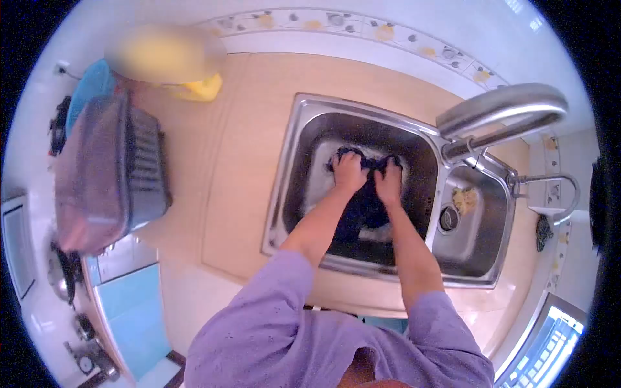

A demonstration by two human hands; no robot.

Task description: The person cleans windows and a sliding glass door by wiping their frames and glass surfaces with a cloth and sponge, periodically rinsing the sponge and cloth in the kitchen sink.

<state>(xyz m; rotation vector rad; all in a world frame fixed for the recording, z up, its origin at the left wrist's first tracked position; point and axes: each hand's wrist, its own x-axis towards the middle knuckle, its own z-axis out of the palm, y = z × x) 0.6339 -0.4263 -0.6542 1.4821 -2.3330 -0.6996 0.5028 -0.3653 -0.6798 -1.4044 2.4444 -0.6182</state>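
Note:
Both arms reach down into the large basin of a steel sink (277, 213). A dark navy or black cloth (363, 210) lies wet and bunched in it, with whitish suds around. My left hand (350, 171) has its fingers curled over a bunch at the cloth's far left. Close beside it on the right, my right hand (389, 182) grips another bunch. The cloth stretches from between the hands toward the basin's near side. Folds of cloth partly hide the fingertips.
A thick steel faucet (504, 116) arches over the sink's right side. The smaller basin (482, 223) holds yellowish scraps (464, 200) near its drain (448, 218). A grey plastic basket with a cloth over it (123, 171) stands left on the beige counter (226, 168). A yellow item (200, 88) sits behind.

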